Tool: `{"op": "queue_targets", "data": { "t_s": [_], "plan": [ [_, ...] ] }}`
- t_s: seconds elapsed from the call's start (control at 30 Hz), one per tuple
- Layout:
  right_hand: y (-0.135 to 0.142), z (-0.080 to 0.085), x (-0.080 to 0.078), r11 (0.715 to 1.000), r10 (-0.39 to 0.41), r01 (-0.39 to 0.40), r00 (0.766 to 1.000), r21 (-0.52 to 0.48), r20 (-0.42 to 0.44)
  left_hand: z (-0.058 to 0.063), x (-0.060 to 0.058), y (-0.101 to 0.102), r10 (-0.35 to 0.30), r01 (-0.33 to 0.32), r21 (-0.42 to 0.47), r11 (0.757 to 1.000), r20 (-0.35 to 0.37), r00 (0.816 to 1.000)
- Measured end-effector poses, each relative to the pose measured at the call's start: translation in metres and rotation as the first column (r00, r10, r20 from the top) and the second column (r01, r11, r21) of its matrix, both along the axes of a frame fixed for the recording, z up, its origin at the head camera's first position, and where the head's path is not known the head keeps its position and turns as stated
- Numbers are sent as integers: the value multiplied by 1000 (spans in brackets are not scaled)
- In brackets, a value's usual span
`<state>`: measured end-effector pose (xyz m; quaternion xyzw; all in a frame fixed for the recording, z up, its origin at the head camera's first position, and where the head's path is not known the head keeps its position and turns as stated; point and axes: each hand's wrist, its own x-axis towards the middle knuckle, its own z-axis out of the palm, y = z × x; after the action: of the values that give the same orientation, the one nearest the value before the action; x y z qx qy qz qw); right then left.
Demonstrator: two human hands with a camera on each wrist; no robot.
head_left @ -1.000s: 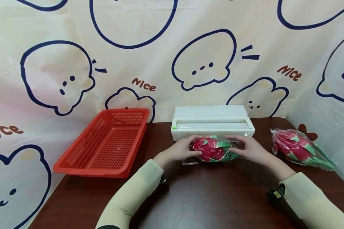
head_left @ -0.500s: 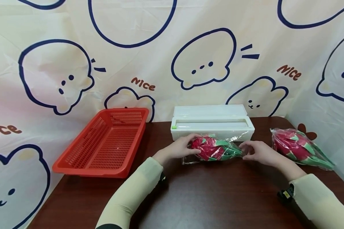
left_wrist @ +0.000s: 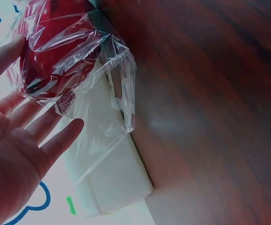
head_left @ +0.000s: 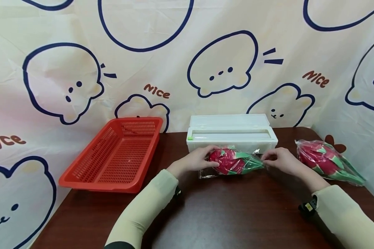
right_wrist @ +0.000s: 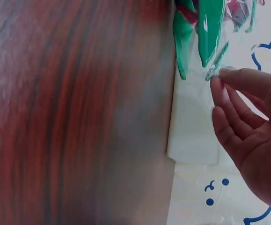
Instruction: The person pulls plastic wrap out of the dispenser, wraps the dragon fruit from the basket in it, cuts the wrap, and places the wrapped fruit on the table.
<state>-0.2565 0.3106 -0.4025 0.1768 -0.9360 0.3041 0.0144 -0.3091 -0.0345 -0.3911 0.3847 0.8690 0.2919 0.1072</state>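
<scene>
A red dragon fruit (head_left: 229,162) with green leafy tips lies on the dark table, covered in clear cling film. At its left end my left hand (head_left: 191,161) grips it, thumb on the near side and fingers on the far side. Loose film (left_wrist: 126,89) sticks out past that end in the left wrist view. At the leafy end my right hand (head_left: 282,161) pinches the gathered film (right_wrist: 212,74) between thumb and index finger. Its other fingers are partly curled in the right wrist view.
Right behind the fruit stands a white cling film dispenser (head_left: 233,146) with its lid raised. A red plastic basket (head_left: 144,166) sits at left. Another wrapped dragon fruit (head_left: 324,160) lies at right, beside a curtain (head_left: 174,69) printed with cartoon bears.
My right hand has moved right from above the fruit's leafy half to its tip and now pinches the film there. The film lies tighter over the leaves. My left hand stays put.
</scene>
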Motion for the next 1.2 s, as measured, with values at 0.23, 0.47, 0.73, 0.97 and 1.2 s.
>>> {"op": "queue_targets", "data": {
  "t_s": [0.23,0.47,0.73,0.97,1.2],
  "plan": [
    [-13,0,-4,997,34,-31,998,-65,45,3,0,3,1,-1,-25,1000,-21,1000],
    [-20,4,1,996,-23,23,1000,-81,0,1,0,5,19,-20,-37,999,-25,999],
    [-24,11,5,993,-14,1,993,-114,-113,2,-2,4,16,-17,-31,999,-30,999],
    [-26,-7,-4,994,42,-56,988,-91,-147,3,0,4,24,-24,-13,1000,-15,1000],
    [-30,-7,-4,995,29,-40,992,-91,-124,2,-1,3,27,-27,7,1000,7,1000]
  ]
}}
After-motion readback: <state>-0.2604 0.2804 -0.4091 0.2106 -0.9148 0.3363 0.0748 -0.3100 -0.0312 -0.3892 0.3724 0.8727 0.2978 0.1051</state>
